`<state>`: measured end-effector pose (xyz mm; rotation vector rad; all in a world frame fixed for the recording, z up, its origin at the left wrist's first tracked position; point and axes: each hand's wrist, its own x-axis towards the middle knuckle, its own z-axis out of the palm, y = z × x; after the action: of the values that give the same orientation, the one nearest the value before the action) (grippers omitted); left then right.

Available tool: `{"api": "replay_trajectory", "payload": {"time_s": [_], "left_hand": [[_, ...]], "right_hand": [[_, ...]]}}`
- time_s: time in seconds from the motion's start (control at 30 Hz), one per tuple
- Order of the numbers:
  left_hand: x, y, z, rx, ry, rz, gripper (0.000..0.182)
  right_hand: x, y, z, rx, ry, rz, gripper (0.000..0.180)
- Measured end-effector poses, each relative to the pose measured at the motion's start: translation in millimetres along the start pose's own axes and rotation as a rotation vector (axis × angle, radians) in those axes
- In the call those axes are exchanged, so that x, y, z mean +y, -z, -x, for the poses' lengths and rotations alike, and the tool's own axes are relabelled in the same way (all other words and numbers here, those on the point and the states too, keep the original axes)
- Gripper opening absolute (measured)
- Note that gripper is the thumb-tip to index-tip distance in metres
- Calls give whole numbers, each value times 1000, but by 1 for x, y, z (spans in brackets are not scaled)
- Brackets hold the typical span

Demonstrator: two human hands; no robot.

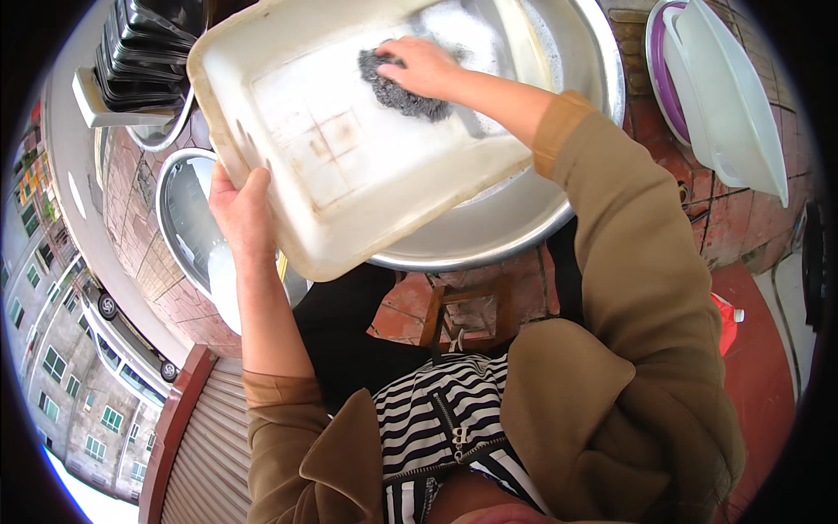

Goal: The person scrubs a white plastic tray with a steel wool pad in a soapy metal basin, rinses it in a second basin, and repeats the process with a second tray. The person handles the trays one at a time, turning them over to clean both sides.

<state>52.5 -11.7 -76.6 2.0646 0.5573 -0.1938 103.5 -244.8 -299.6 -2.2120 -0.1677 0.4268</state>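
My left hand (pixel 243 208) grips the near left rim of a white plastic tub (pixel 288 144), thumb on the inner wall. The tub is tilted over a large round metal basin (pixel 452 239), and brown stains mark its floor. With my right hand (pixel 422 65) I press a dark grey scouring pad (pixel 399 95) against the tub's inside. Wet suds (pixel 458 29) lie around that hand. The pad's far side is partly hidden under my fingers.
Stacked black trays (pixel 141 59) stand at the upper left. Below them is a round metal basin (pixel 190 196) holding liquid. White tubs (pixel 727 98) and a purple-rimmed basin (pixel 669 72) lean at the right. A wooden stool (pixel 435 314) is between my legs on red paving.
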Motion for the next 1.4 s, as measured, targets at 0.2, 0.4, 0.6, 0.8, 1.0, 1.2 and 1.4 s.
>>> {"api": "replay_trajectory", "payload": {"time_s": [0.2,0.4,0.6,0.8,1.0,1.2,1.4], "left_hand": [[-61,10,-47,-46,49,-370,39],[-100,-34,-84,178,-484,-848,49],[-95,-162,-60,-396,-448,-485,70],[-89,-262,8,-599,-212,-417,91],[-51,-253,22,-707,-39,-15,94],[-39,-228,55,-747,-42,179,77],[-31,-198,111,-857,-277,418,64]], "right_hand": [[66,97,49,800,16,608,29],[95,124,106,370,-523,283,48],[69,131,149,424,-514,162,34],[-24,152,191,558,-492,-18,33],[-114,167,212,662,-324,-112,58],[-182,142,223,745,-212,-281,55],[-204,131,229,747,-151,-236,43]]}}
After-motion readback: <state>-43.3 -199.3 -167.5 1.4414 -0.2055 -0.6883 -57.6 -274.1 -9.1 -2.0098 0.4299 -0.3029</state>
